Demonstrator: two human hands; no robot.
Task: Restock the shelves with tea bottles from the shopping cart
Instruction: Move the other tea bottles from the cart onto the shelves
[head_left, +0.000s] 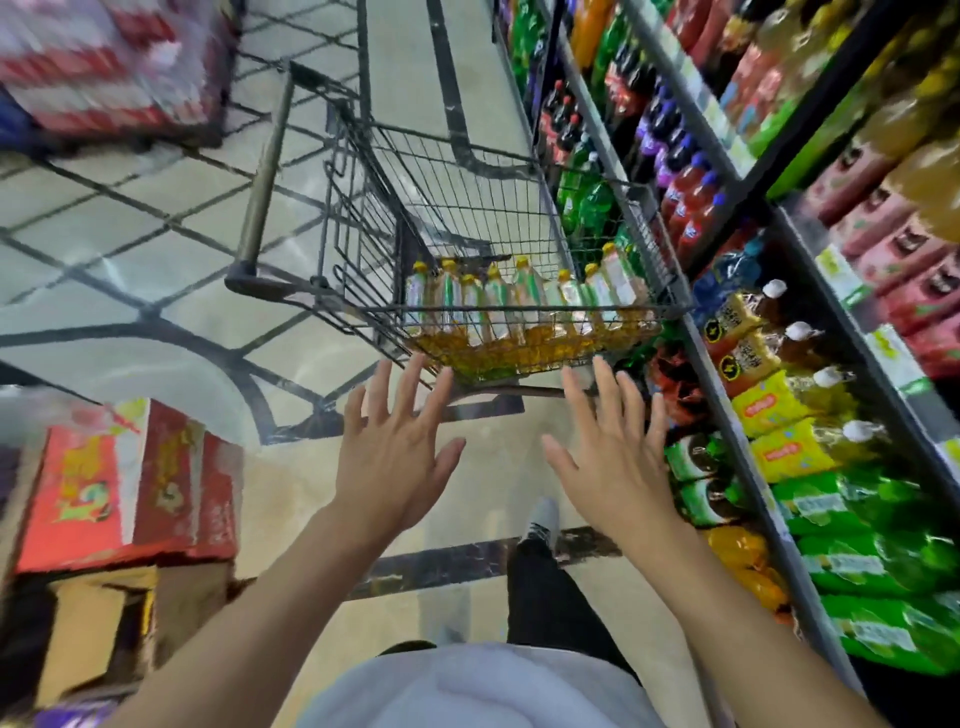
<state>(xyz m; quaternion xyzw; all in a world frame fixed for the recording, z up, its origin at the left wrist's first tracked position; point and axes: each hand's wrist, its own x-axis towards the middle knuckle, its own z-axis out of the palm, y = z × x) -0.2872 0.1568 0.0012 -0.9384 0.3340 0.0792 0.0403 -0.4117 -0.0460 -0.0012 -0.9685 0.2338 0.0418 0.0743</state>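
Both hands, left (397, 457) and right (615, 457), were spread wide and held nothing, near the cart (519, 309). The tea bottles (519, 306) stood inside it. Best reach over the rim, grasping one bottle by its body, then turn to the shelves (727, 374).

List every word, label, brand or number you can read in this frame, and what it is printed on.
No text can be read with confidence.
Red cartons: yellow print, blurred.
Tea bottles in the shopping cart: labels too small.
Shelf bottles and price tags: characters blurred.
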